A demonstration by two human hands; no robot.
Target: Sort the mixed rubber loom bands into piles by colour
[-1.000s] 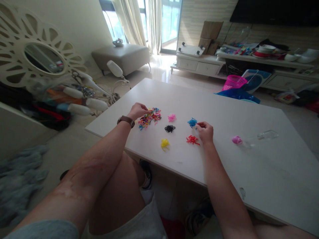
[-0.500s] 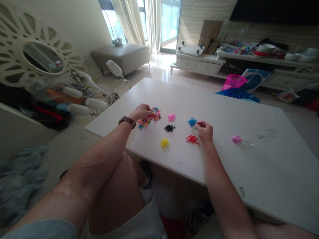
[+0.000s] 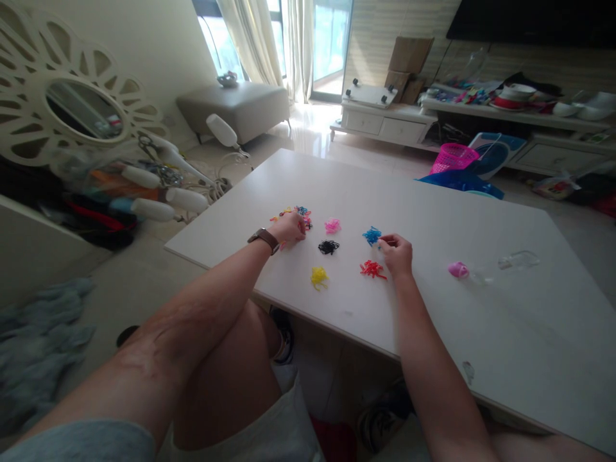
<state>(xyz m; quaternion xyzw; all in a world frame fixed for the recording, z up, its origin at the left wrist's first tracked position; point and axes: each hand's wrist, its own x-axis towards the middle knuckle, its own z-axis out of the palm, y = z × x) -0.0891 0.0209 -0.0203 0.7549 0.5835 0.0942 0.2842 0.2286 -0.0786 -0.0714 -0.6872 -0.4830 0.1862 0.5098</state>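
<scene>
My left hand (image 3: 289, 227) lies over the mixed multicoloured pile of small rubber bands (image 3: 302, 212), covering much of it. Its fingers are pinched downward, and what they hold is hidden. My right hand (image 3: 397, 253) is closed in a pinch at the near right edge of a pile of blue bands (image 3: 372, 235); anything between its fingertips is too small to name. Single-colour piles lie between and near the hands: pink bands (image 3: 332, 225), black bands (image 3: 328, 247), yellow bands (image 3: 318, 277) and red bands (image 3: 373, 269).
The bands lie on a white table (image 3: 462, 224). Towards its right side are a pink egg-shaped object (image 3: 458, 270) and a clear container (image 3: 518, 260) on its side. Beyond the far edge stands a pink basket (image 3: 453, 158); a white lamp (image 3: 222, 130) is at the left.
My left hand has shifted right and slightly nearer over the mixed pile, hiding more of it. My right hand stays by the blue bands.
</scene>
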